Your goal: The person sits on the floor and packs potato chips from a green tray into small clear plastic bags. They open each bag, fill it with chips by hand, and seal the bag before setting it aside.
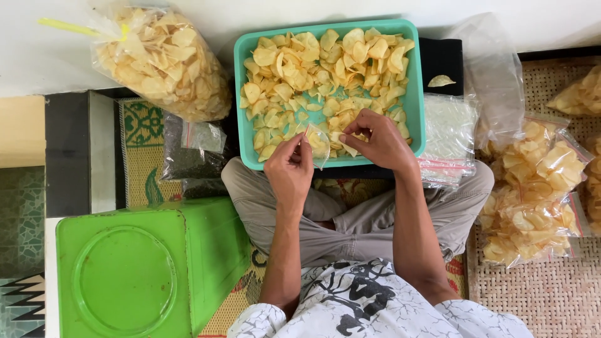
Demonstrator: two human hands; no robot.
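Observation:
A teal tray (pixel 416 94) full of pale yellow chips (pixel 325 69) rests on my crossed legs. My left hand (pixel 289 170) pinches a small clear plastic bag (pixel 318 144) at the tray's near edge; a few chips show inside it. My right hand (pixel 379 141) is over the near part of the tray, fingers closed on a chip beside the bag's mouth.
A large tied bag of chips (pixel 164 59) lies at the upper left. Several small filled bags (pixel 538 194) pile at the right. A stack of empty clear bags (pixel 447 134) lies beside the tray. A green lidded tub (pixel 134 275) stands at lower left, a dark packet (pixel 188 156) above it.

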